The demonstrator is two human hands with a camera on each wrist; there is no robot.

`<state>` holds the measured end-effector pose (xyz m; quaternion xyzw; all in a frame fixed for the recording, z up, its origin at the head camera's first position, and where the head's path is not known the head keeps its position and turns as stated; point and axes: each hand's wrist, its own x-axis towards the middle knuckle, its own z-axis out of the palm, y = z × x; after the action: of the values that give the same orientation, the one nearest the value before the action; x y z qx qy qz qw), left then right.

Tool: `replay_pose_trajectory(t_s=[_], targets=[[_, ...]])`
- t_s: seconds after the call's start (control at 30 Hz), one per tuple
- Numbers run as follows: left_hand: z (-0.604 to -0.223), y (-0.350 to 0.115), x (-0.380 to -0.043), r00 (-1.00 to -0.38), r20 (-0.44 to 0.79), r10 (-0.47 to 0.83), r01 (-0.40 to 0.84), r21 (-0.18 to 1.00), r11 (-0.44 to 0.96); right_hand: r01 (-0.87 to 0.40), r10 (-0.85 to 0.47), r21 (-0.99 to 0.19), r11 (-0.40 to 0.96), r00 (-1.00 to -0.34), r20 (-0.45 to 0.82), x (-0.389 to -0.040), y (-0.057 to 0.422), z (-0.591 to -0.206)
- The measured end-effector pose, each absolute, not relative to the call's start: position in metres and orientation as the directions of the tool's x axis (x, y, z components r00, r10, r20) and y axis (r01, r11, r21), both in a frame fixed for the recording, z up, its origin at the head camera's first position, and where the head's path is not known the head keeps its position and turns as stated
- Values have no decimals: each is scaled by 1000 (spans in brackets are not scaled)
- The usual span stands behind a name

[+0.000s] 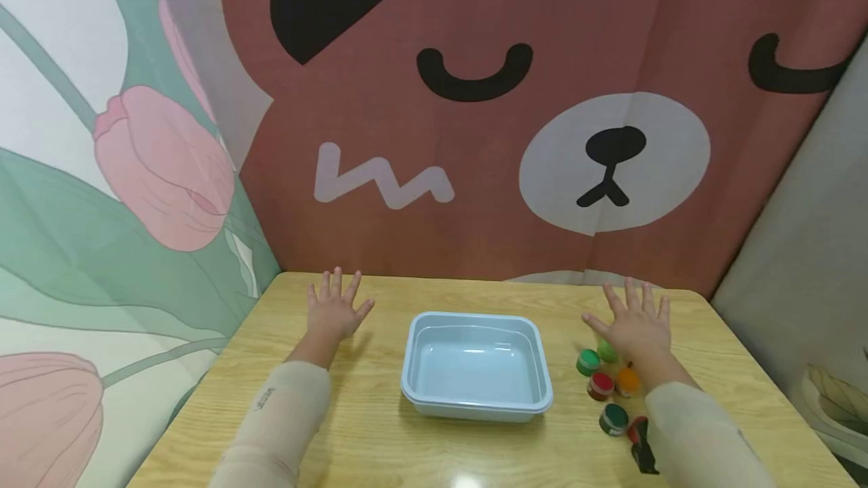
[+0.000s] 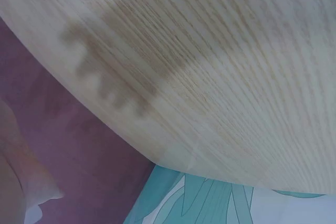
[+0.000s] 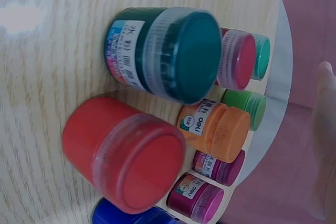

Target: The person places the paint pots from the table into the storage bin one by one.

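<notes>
My left hand (image 1: 334,311) is held with fingers spread over the far left of the table, holding nothing; its shadow falls on the wood in the left wrist view. Over the far right, my right hand (image 1: 636,328) has its fingers spread too and grips nothing. Close under it stand several lidded paint jars: dark green (image 3: 194,56), red (image 3: 121,156), orange (image 3: 220,129), light green (image 3: 247,108), purple (image 3: 220,167), magenta (image 3: 195,198) and blue (image 3: 131,214). The right forearm hides part of this group in the head view. Between both hands sits a light blue plastic basin (image 1: 478,404).
The wooden table (image 1: 366,443) has rounded far corners and ends close to a bear-patterned curtain (image 1: 475,239). A tulip-patterned curtain (image 1: 163,172) hangs at the left. A black object (image 1: 643,449) shows beside the right sleeve.
</notes>
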<state>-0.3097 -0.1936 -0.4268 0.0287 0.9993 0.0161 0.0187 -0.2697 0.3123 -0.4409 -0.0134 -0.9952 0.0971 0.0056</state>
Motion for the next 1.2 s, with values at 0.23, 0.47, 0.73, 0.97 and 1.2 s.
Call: replay_pose_trajectory(t_s=[0.23, 0.47, 0.73, 0.97, 1.2], targets=[[-427, -193, -310, -997, -35, 65, 64, 44, 997, 30, 32, -206, 978, -999, 6, -270, 313, -441], [-436, -195, -306, -995, -2, 102, 101, 74, 992, 41, 47, -263, 964, -999, 15, -265, 324, -441], [-449, -188, -292, -989, 30, 142, 144, 331, 933, 28, 56, -352, 936, -996, 70, -237, 344, -442], [-456, -178, -263, -988, 46, 149, 141, 672, 727, 59, 92, -425, 903, -994, 59, -213, 363, -448], [-464, -164, -236, -986, 66, 150, 143, 800, 582, 105, 121, -486, 867, -993, 1, -195, 376, -454]])
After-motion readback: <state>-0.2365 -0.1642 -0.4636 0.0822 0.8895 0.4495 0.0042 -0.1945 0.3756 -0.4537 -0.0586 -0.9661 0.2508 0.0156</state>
